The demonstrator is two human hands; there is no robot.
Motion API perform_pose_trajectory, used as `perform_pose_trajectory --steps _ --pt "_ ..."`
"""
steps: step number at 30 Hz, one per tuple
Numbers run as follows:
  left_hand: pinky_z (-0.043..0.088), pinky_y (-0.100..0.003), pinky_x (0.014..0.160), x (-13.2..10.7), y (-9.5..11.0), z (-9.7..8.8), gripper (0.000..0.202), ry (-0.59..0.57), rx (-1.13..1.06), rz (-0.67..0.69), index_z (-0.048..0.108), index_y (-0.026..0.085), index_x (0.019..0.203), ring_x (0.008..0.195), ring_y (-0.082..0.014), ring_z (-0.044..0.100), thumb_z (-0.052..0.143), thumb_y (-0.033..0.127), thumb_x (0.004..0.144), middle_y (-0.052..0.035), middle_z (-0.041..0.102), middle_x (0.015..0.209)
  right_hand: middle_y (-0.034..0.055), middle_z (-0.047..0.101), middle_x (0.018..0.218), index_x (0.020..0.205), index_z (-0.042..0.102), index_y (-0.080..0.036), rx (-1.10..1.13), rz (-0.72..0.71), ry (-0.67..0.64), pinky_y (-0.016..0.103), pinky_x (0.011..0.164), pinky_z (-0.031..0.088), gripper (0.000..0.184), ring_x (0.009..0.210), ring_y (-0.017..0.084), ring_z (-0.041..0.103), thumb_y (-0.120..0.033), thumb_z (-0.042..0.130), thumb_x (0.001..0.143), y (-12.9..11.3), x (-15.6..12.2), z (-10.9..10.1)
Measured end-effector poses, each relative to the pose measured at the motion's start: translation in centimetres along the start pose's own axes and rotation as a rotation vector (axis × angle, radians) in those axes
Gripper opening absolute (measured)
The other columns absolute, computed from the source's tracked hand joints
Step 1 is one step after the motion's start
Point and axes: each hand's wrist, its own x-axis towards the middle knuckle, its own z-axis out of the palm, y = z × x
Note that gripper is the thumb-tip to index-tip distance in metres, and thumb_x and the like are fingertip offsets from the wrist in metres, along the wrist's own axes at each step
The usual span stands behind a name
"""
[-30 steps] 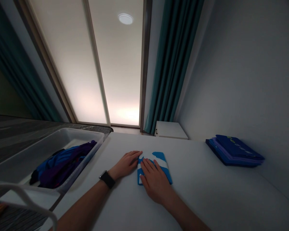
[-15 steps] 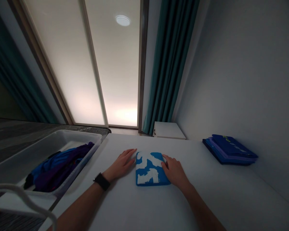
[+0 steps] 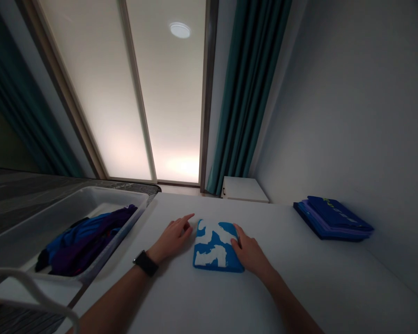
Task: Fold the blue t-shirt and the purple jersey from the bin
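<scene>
- Resting open right there, the right hand (image 3: pixel 251 253) has its fingers on the right edge of the folded blue-and-white cloth (image 3: pixel 214 246)
- Left hand (image 3: pixel 172 239), watch (image 3: pixel 145 263) on the wrist, open with fingers spread, just beside the cloth, not touching it
- Cloth lying flat on the middle of the bench (image 3: pixel 282 297)
- Over on the left, a white tray (image 3: pixel 101 191) holding crumpled blue and purple clothes (image 3: pixel 87 243)
- Far right of the bench, a neat blue folded stack (image 3: pixel 330 218)
</scene>
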Motion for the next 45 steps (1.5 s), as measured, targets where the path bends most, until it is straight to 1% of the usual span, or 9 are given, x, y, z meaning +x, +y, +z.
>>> perform_pose_trajectory --steps 8,11,16,21,24,29,35,40,45 --pt "0.045 -0.028 0.063 -0.9 2.0 -2.0 0.037 -0.254 -0.209 -0.068 0.051 0.021 0.12 0.069 -0.0166 0.061 0.034 0.044 0.098 -0.0012 0.067 0.082 0.0096 0.063 0.125 0.152 0.02 -0.023 0.054 -0.005 -0.04 0.039 0.096 0.042 0.062 0.113 0.026 0.06 -0.04 0.037 0.096 -0.1 0.0 0.8" --pt "0.044 -0.026 0.062 -1.6 3.2 -2.7 0.032 -0.363 -0.219 -0.029 0.055 0.021 0.11 0.068 -0.0158 0.06 0.038 0.045 0.097 -0.0011 0.067 0.083 0.0085 0.06 0.13 0.15 0.024 -0.023 0.138 -0.006 -0.071 0.038 0.098 0.042 0.06 0.118 0.025 0.057 -0.04 0.039 0.095 0.6 0.6 0.6" --pt "0.045 -0.027 0.066 -3.8 4.9 -3.0 0.031 -0.422 -0.113 0.044 0.056 0.023 0.115 0.075 -0.0173 0.06 0.041 0.042 0.096 -0.0028 0.065 0.09 0.0089 0.055 0.137 0.152 0.02 -0.024 0.225 -0.027 -0.192 0.036 0.095 0.044 0.062 0.115 0.024 0.058 -0.041 0.04 0.095 1.1 2.0 -0.3" --pt "0.046 -0.032 0.087 -5.3 6.9 -1.8 0.036 -0.392 -0.024 0.183 0.052 0.024 0.129 0.097 -0.0212 0.061 0.039 0.027 0.096 -0.0072 0.064 0.112 0.0105 0.056 0.134 0.152 0.023 -0.021 0.09 -0.099 -0.192 0.034 0.099 0.037 0.062 0.119 0.024 0.055 -0.035 0.042 0.095 -0.5 5.4 -1.1" --pt "0.042 -0.037 0.095 -4.7 7.0 -1.6 0.033 -0.323 0.085 0.278 0.058 0.025 0.121 0.101 -0.0229 0.06 0.04 0.022 0.094 -0.0055 0.066 0.106 0.0114 0.058 0.131 0.149 0.029 -0.018 0.011 -0.143 -0.151 0.031 0.098 0.036 0.059 0.117 0.022 0.055 -0.03 0.045 0.093 -1.8 7.0 -1.0" --pt "0.046 -0.038 0.091 -2.6 3.6 -2.1 0.035 -0.061 0.126 0.087 0.056 0.023 0.126 0.103 -0.0245 0.058 0.038 0.033 0.097 -0.0085 0.061 0.111 0.0123 0.054 0.133 0.147 0.035 -0.018 -0.141 -0.158 0.007 0.033 0.097 0.035 0.053 0.119 0.023 0.05 -0.035 0.036 0.097 -1.8 5.9 -0.3" --pt "0.047 -0.038 0.09 -2.5 1.7 -1.5 0.036 -0.133 0.006 0.026 0.059 0.025 0.123 0.1 -0.0241 0.06 0.038 0.039 0.097 -0.0068 0.065 0.11 0.0131 0.052 0.132 0.148 0.032 -0.017 -0.164 -0.102 0.068 0.037 0.099 0.034 0.059 0.12 0.026 0.045 -0.045 0.035 0.096 0.9 2.6 0.1" --pt "0.048 -0.036 0.087 -3.9 4.2 -1.2 0.035 -0.255 -0.071 -0.008 0.061 0.024 0.121 0.093 -0.0226 0.063 0.042 0.038 0.095 -0.0076 0.065 0.11 0.0128 0.055 0.127 0.146 0.035 -0.015 -0.106 -0.064 0.05 0.036 0.098 0.035 0.059 0.119 0.026 0.047 -0.044 0.039 0.095 1.8 3.1 -0.8" --pt "0.048 -0.031 0.09 -5.8 8.4 -1.2 0.04 -0.468 -0.237 0.207 0.053 0.032 0.133 0.096 -0.02 0.063 0.047 0.031 0.094 -0.0036 0.066 0.111 0.0099 0.059 0.118 0.145 0.037 -0.016 0.029 -0.008 0.054 0.032 0.096 0.038 0.056 0.111 0.021 0.053 -0.039 0.04 0.094 2.3 4.1 -2.2"
